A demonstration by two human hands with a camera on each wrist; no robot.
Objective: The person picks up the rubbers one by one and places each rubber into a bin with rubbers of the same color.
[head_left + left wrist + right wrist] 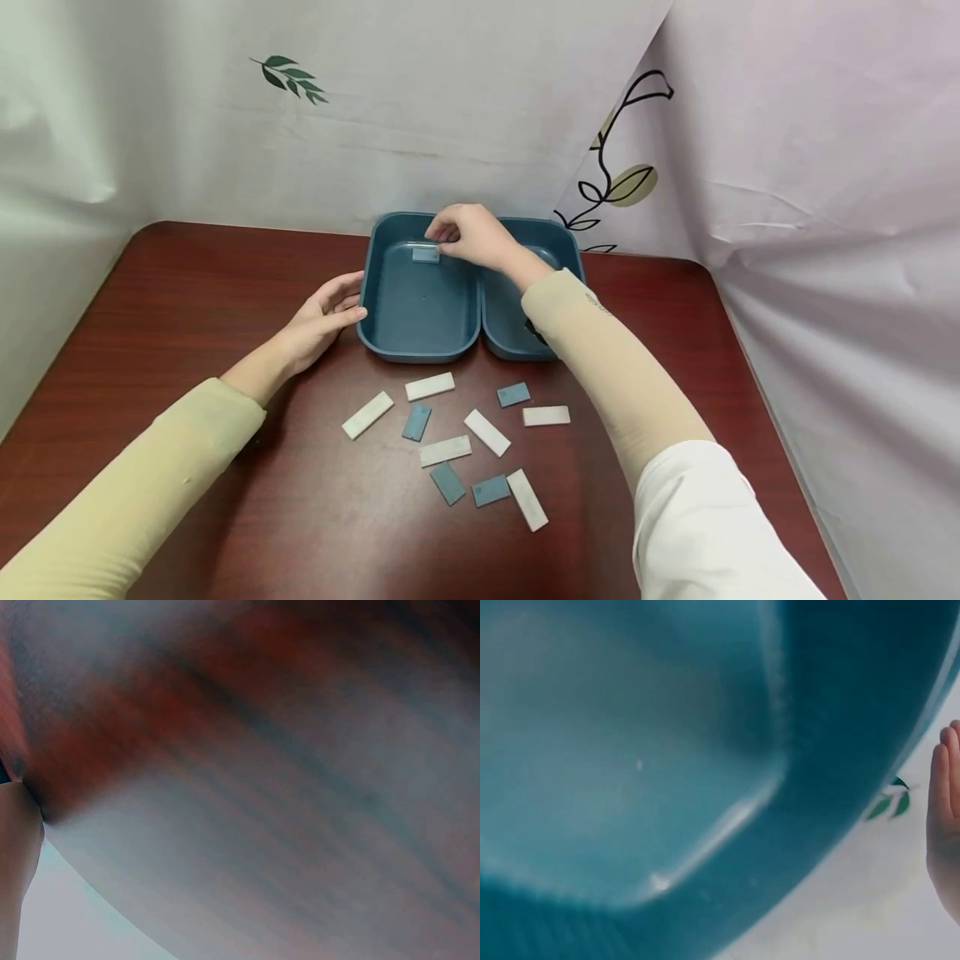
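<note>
Two rounded blue trays [420,357] stand side by side against the back curtain; I cannot tell whether they are joined. A small blue tile [426,256] lies on the left tray's floor by its back wall. Over that tray, my right hand [476,236] reaches in with thumb and bent fingers apart, beside the tile's right end. Fairly straight fingers of this hand [945,810] show in the right wrist view. My left hand [322,321] rests its thumb and fingers against the left tray's outer wall. Only part of it [19,862] shows in the left wrist view.
In front of the trays, several pale tiles [430,387] and several blue tiles [513,394] lie scattered on the reddish-brown table [300,500]. My right forearm crosses over the right tray [517,340]. A pale curtain [450,108] hangs behind the table.
</note>
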